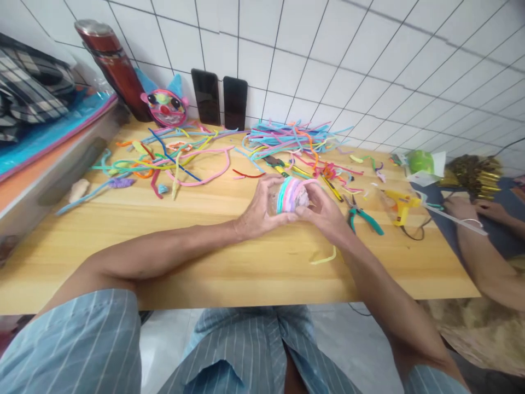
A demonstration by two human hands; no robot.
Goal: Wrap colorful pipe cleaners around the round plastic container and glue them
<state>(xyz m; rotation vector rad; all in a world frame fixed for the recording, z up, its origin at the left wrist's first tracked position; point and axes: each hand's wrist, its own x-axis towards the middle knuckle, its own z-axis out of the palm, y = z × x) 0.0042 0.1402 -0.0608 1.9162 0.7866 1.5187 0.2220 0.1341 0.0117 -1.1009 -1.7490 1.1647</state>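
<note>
My left hand (260,210) and my right hand (324,210) meet over the middle of the wooden table (229,262). Both are wrapped round a small roll of pipe cleaners (292,194), banded teal, pink and lilac. The left hand's fingers curl over its left side. From the right, my other hand's thumb and fingers press against it. The roll's underside is hidden.
Loose pipe cleaners (180,156) lie scattered across the far half of the table. Teal pliers (365,219) and a yellow glue gun (402,205) lie right of my hands. A clown face (166,106), a red flask (117,68) and two phones (221,101) stand at the wall. Another person's arm (484,246) rests at right.
</note>
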